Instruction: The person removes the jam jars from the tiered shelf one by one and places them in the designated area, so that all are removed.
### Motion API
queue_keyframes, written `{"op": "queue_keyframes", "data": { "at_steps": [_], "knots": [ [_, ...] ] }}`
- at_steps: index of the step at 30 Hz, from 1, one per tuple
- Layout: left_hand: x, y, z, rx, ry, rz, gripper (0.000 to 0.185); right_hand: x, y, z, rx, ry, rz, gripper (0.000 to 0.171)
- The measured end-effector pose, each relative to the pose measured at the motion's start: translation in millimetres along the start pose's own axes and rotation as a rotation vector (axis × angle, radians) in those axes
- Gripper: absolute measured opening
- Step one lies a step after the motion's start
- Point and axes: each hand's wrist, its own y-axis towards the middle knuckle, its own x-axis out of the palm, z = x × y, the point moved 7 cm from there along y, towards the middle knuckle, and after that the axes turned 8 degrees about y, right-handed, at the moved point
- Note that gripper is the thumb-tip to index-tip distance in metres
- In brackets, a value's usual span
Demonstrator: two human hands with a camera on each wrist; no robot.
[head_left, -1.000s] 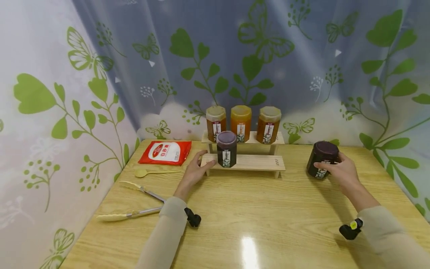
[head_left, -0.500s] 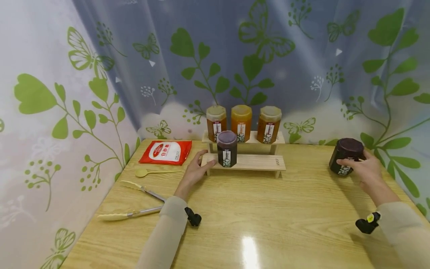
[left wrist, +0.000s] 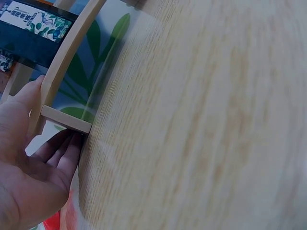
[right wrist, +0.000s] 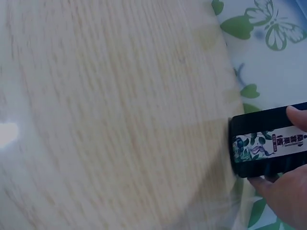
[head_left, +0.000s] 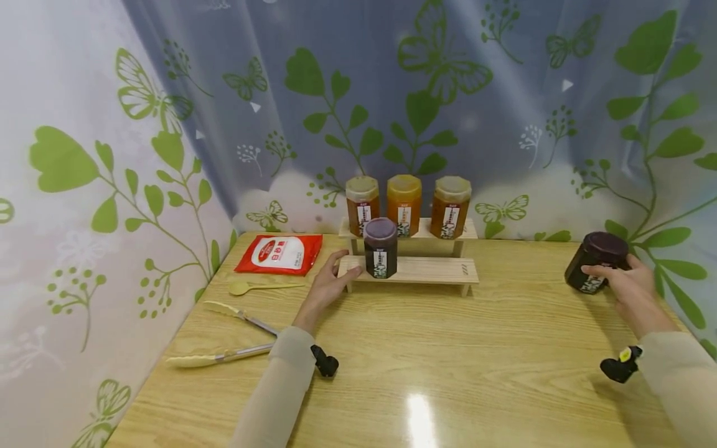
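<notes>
At the right of the head view my right hand (head_left: 633, 289) grips a dark jam jar (head_left: 592, 262), thumb across its front. The right wrist view shows the jar (right wrist: 268, 141), with its printed label, close to the tabletop. My left hand (head_left: 328, 287) holds the left end of a two-step wooden display rack (head_left: 431, 269). In the left wrist view the thumb lies on the rack's lower board (left wrist: 67, 50) and the fingers are by its leg (left wrist: 64, 118). Another dark jar (head_left: 381, 249) stands upright on the lower step, right of my left thumb.
Along the upper step are an amber jar (head_left: 363, 208), an orange jar (head_left: 403, 208) and another amber jar (head_left: 450, 208). On the table's left lie a red-and-white packet (head_left: 278, 254), a yellow spoon (head_left: 263, 287) and spread tongs (head_left: 246, 353). A patterned curtain (head_left: 358, 93) hangs behind.
My right hand has carried the dark jar rightward across the table, towards its right edge. The left hand, the rack and the other jars have kept their places.
</notes>
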Motion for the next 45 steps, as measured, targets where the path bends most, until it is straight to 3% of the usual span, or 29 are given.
{"op": "queue_keyframes", "data": {
  "at_steps": [8, 13, 25, 30, 36, 39, 45],
  "knots": [
    [-0.5, -1.6, -1.3, -0.023, 0.048, 0.011, 0.070, -5.8, 4.0, 7.0, -0.011, -0.039, 0.007, 0.111],
    [-1.2, -1.0, -2.6, -0.034, 0.050, 0.006, 0.070, -3.8, 5.7, 8.6, -0.011, -0.010, -0.003, 0.111],
    [-3.4, -4.2, -3.7, -0.042, 0.051, 0.016, 0.069, 3.9, 1.2, 5.6, -0.097, 0.002, -0.108, 0.105],
    [-1.5, -2.7, -1.9, -0.024, 0.037, 0.006, 0.070, -2.5, -4.8, -11.7, -0.137, 0.080, -0.140, 0.097],
    [-0.6, -0.9, -1.2, -0.010, 0.027, 0.011, 0.069, -5.7, -8.5, -48.0, -0.194, 0.373, -0.199, 0.092],
    [0.1, -0.3, -0.5, -0.002, 0.019, 0.001, 0.069, -5.7, -11.9, -62.5, -0.238, 0.410, -0.203, 0.089],
    [-1.1, -1.6, -0.1, -0.003, 0.036, 0.005, 0.070, 4.3, -19.5, -79.9, -0.290, 0.380, -0.255, 0.084]
  ]
}}
